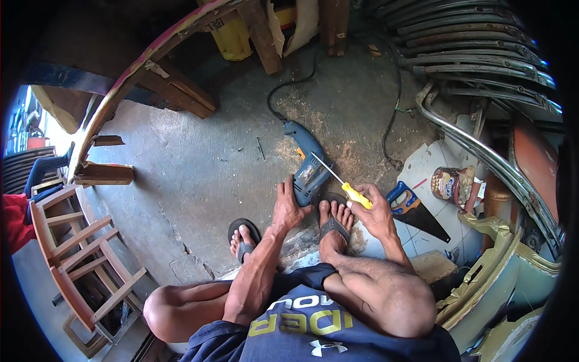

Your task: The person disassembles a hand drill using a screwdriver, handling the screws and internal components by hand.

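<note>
On the concrete floor between my feet lies a blue corded power tool (309, 172), drill-shaped, with an orange trigger. My left hand (288, 206) grips its near end, fingers along the left side and thumb across the bottom. In my right hand (375, 214) is a screwdriver (356, 194) with a yellow handle and a thin metal shank. The shank slants up and left, its tip over the tool's body; whether it touches cannot be made out. The tool's front end is partly hidden by my left hand.
A handsaw (419, 214) with a blue and orange handle lies at right, near a jar (445, 184). Stacked metal chair frames (470, 54) stand far right. Wooden frames (90, 259) lean at left. A black cord (289, 84) runs away from the tool. Loose nails (260, 148) lie left.
</note>
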A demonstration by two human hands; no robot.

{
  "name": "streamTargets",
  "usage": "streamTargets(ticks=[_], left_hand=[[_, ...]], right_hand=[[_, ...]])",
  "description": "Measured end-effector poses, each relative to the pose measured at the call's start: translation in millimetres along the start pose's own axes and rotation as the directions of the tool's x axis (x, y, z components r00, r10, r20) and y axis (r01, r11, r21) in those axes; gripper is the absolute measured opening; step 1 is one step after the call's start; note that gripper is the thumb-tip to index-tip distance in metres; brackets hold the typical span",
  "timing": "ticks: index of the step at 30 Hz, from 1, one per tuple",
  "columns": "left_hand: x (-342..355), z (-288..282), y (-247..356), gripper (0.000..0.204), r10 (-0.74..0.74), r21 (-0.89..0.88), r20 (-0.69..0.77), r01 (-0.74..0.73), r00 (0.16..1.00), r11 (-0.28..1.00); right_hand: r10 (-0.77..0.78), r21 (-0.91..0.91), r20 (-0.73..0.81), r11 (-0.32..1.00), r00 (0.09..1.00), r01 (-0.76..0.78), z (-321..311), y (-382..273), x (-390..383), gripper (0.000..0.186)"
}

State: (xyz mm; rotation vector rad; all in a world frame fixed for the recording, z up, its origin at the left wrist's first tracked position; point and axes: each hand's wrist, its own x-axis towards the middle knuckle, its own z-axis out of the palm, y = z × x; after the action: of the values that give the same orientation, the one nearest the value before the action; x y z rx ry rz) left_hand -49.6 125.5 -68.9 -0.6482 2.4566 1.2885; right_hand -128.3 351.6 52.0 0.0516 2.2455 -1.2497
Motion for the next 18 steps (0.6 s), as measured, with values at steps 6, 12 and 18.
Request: streamTargets(ticks=[6,12,18], left_hand=[[22.1,-56.8,-16.1,0.1,0.207,0.131,0.302,-0.256,0.93,0.958],[18.3,-74.6,-26.1,0.1,0.189,0.136,0.332,-0.246,0.924,0.96],[5.5,-75.6,-47.6,0.099,0.297,0.22,0.352,-0.387,0.888,0.896]], right_hand=[[-0.185,-0.276,0.195,0.932,0.963,0.235,-16.9,-39.6,-11.0,0.034],[-0.396,-0.468,0.331,0.72,0.857,0.513,-2.3,-60.1,3.3,0.031],[-0.303,-0.598,0.52,0.538,0.799,0.594,24.3,-91.5,6.9,0.027]])
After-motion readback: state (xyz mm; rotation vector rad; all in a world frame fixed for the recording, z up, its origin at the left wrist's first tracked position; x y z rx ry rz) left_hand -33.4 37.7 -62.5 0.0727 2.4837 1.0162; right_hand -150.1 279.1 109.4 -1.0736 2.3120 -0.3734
